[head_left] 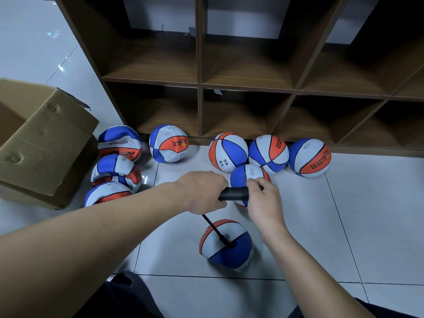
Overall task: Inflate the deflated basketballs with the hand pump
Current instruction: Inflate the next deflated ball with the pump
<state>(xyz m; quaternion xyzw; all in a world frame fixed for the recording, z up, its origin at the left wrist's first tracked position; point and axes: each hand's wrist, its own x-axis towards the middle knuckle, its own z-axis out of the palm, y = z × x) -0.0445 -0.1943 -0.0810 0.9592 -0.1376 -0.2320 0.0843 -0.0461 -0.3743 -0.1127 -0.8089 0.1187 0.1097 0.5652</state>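
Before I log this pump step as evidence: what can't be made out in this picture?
Head view only:
- Pump barrel: both ends covered by the left hand and right hand.
- Needle in the near basketball: too small to judge how far it is in.
- Cardboard box: cut by the left edge, contents unseen.

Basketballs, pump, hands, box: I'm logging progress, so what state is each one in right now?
Near ball: on floor, hose plugged in, nearly round.
Pump: held horizontally by both hands.
Left hand: grips pump.
Right hand: grips pump's other end.
Left balls: four, dented, deflated.
Right balls: four, round.
Box: on its side, open.
Shelf: cubbies hold no balls.
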